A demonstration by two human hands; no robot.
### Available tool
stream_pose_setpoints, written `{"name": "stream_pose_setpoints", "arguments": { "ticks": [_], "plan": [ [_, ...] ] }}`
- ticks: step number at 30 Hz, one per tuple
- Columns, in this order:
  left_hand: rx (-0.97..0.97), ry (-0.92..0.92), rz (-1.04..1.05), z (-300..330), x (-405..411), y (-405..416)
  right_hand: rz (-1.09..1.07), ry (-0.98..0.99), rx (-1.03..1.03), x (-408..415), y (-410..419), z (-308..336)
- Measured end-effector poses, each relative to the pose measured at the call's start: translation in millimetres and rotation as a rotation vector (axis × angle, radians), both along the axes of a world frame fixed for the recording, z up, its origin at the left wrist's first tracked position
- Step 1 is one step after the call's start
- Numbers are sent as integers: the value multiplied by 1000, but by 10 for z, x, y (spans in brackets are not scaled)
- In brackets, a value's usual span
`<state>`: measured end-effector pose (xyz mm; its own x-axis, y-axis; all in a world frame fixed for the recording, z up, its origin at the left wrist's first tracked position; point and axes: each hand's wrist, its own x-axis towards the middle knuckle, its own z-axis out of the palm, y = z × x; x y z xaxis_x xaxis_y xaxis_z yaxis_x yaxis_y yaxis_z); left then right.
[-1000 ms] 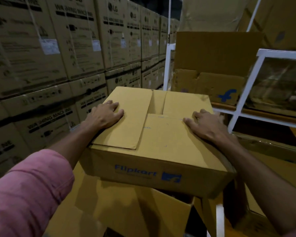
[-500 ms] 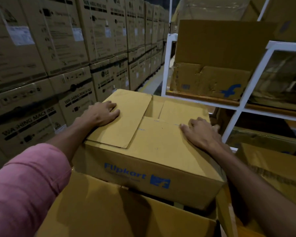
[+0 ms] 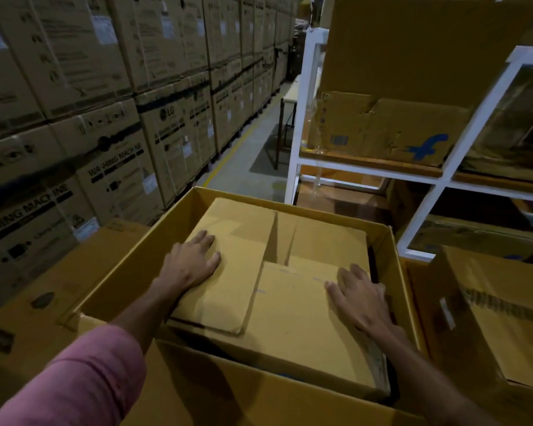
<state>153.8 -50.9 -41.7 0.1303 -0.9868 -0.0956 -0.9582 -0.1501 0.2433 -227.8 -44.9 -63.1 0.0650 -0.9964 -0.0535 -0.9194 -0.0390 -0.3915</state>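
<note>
A yellow-brown cardboard box (image 3: 293, 305) with folded top flaps sits low inside a larger open cardboard box (image 3: 126, 281). My left hand (image 3: 191, 262) lies flat on its left flap. My right hand (image 3: 357, 299) presses flat on the right flap near the box's right edge. The fingers of both hands are straight. The small box's front face with the blue print is hidden below the big box's near wall.
Stacked washing-machine cartons (image 3: 105, 124) wall the left side. A white shelf frame (image 3: 299, 124) with cardboard boxes stands at the right. Another carton (image 3: 499, 309) sits by my right arm. A grey floor aisle (image 3: 253, 158) with a yellow line runs ahead.
The small box has gone down into the large open box, with both hands still flat on its flaps. The camera now looks more steeply down.
</note>
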Motion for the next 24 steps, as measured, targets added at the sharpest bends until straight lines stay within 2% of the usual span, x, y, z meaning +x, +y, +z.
{"name": "stream_pose_setpoints", "arguments": {
  "ticks": [6,17,24],
  "plan": [
    [82,71,39,-577,-210,-55,-20,30,31,-246,-48,-350],
    [23,37,76,-721,-217,-294,80,78,38,-374,-508,-384],
    [15,28,79,-725,-197,-290,85,78,59,-375,-482,-390]
  ]
}}
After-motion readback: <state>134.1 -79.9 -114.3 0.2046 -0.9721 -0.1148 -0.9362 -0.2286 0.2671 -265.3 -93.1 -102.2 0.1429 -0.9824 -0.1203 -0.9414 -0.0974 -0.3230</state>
